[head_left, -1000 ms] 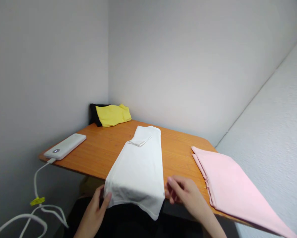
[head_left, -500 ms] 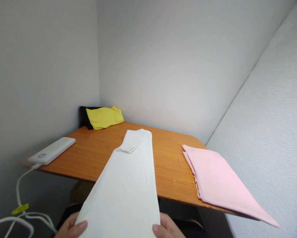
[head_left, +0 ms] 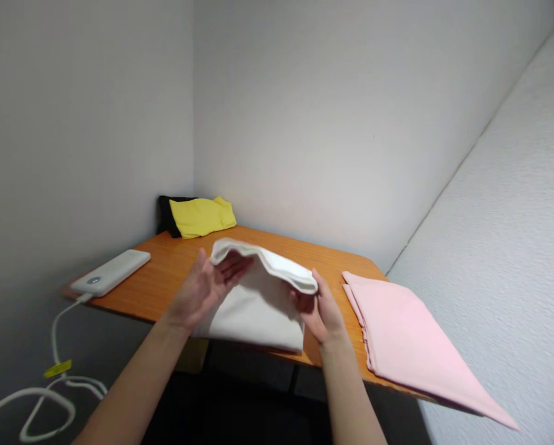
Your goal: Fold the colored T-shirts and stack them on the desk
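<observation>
**Item 1:** a white folded cloth [head_left: 253, 312], the piece in my hands. It sits over the near part of the orange wooden surface [head_left: 336, 266], its far folded edge raised in an arch between my hands. I cannot tell whether its lower part touches the surface. It is in layers, but it is not laid flat.

**Item 2:** my left hand [head_left: 202, 290], open, palm turned inward and up, with the fingers [head_left: 233, 266] slid under the raised fold and the thumb standing clear.

**Item 3:** my right hand [head_left: 320, 306], closed lightly on the far end of the fold, thumb on the outside and fingers tucked beneath.

**Item 4:** a pink folded cloth [head_left: 411, 334], just to the right of my right hand. It lies flat and neatly layered, with one corner running past the surface's right edge.

**Item 5:** a yellow folded cloth [head_left: 201, 217], set in the far corner against a black cloth [head_left: 164, 213]. Both are bundled and untouched by either hand, well apart from my hands.

**Item 6:** a white power bank [head_left: 110, 272], lying near the left edge of the surface, with its white cable [head_left: 57, 334] looping down towards the floor and carrying a yellow tag [head_left: 57, 369].

**Status:** pink and yellow pieces lie folded; the white piece is in hand, unsettled.
</observation>
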Demonstrator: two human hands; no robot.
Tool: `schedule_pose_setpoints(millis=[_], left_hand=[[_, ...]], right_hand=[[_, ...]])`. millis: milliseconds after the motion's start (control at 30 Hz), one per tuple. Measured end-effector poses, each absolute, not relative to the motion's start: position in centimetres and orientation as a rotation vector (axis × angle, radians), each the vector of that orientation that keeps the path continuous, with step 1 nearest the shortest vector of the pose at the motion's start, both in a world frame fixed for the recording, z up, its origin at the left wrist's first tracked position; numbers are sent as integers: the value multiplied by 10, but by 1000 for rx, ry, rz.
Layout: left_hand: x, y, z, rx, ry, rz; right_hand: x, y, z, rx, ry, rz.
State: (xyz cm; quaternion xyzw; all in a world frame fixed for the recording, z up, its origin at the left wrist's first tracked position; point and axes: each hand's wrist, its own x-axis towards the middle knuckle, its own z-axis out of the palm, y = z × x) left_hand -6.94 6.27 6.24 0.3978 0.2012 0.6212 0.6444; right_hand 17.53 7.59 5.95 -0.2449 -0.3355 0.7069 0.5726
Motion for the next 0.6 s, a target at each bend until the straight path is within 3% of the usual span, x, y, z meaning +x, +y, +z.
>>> schedule_pose_setpoints(millis=[100,233,367,500,600], left_hand=[[-67,92,56,1062,716,1477],[-84,91,8,1519,1500,1506],[-93,88,-7,1895,2203,946],[-85,96,5,1867,2197,450],[-75,93,6,1812,2069,451]], right_hand=[[181,106,52,-725,-981,1509],[204,100,7,-1296,-1385,894],[207,78,-24,-1702,-1603,388],[189,61,-21,-1755,-1648,279],[187,49,-10,-1756,-1682,315]])
